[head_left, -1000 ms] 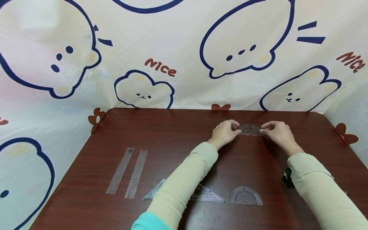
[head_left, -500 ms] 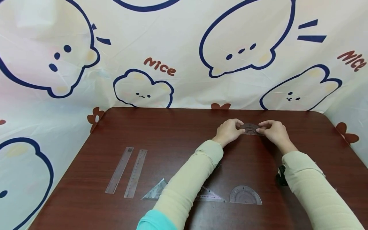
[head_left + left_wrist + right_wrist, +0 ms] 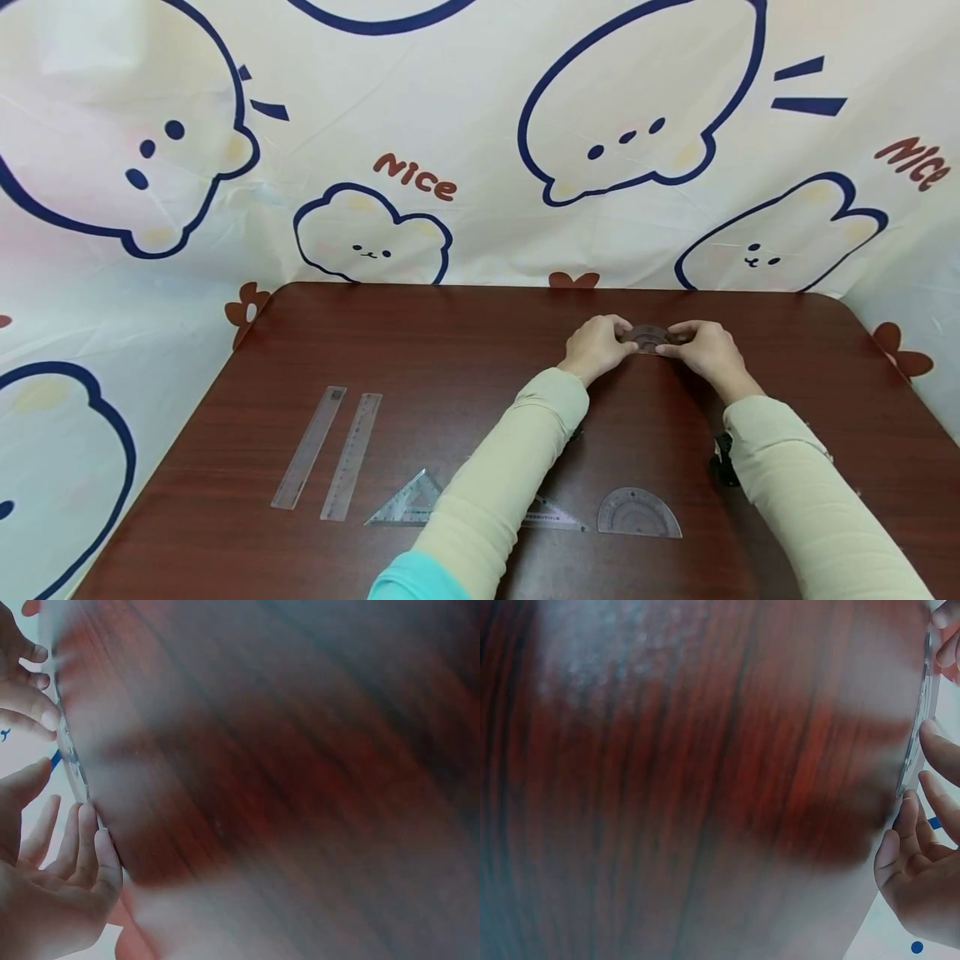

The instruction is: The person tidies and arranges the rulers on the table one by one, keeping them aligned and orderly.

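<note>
At the far side of the table, a small clear protractor (image 3: 647,336) lies between my two hands. My left hand (image 3: 597,343) pinches its left end with thumb and fingertips, and my right hand (image 3: 708,348) pinches its right end. The fingers hide both ends. Seen almost edge-on, the protractor (image 3: 73,761) is a thin strip in the left wrist view, with the left fingertips (image 3: 88,814) at its end. In the right wrist view the right thumb (image 3: 936,746) reaches the edge of the protractor (image 3: 915,739).
Nearer on the brown table (image 3: 450,333) lie two clear rulers (image 3: 309,450) at the left, a set square (image 3: 411,500), another set square (image 3: 555,517) partly behind my left sleeve, and a larger protractor (image 3: 640,512). A printed cloth (image 3: 487,108) hangs behind the table.
Both hands have come closer together along the small protractor, the left moving right and the right moving left. Less of the protractor shows between them. The other tools lie as before.
</note>
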Available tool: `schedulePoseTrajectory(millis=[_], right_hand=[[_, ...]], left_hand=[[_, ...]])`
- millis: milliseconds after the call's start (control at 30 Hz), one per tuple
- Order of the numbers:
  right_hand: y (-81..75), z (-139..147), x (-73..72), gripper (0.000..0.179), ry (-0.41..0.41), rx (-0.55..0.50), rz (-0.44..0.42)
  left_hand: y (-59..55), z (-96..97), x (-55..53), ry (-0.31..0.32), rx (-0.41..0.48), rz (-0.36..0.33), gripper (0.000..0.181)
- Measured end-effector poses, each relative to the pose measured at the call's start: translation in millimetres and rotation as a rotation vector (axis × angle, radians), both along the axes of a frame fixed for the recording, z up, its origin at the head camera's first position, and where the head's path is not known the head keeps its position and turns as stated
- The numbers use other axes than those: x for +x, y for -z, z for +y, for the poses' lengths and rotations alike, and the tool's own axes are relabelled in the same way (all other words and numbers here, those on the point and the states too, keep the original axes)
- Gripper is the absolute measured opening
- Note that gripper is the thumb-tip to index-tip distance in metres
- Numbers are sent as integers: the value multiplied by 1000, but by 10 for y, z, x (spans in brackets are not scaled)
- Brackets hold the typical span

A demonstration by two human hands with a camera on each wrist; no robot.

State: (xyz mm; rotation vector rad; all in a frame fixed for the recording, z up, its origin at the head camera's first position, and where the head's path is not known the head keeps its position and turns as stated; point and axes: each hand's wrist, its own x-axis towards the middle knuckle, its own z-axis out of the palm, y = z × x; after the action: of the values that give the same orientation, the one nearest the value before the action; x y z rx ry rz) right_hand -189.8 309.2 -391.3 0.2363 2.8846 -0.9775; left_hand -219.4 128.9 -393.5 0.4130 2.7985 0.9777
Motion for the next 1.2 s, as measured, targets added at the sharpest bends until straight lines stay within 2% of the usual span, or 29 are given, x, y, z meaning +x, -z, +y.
schedulePoseTrajectory(millis=[233,467,767,967,1200], right_hand=[[16,7,-18,49,-28,-23,22],[26,5,-27,44,-45,-53,29],[39,8,-5,41,-91,-43,61],[39,8,43,40,-54,-22,40],[16,18,82,44,7,18,49]], left_hand=[[-13,-5,-4,9,-18,-5,30],[26,-19,-10,18,-15,-13,32],[42,-25,18,71,-46,-16,45],[49,-22,64,110,-105,-14,49],[49,16,88,90,-169,24,53]])
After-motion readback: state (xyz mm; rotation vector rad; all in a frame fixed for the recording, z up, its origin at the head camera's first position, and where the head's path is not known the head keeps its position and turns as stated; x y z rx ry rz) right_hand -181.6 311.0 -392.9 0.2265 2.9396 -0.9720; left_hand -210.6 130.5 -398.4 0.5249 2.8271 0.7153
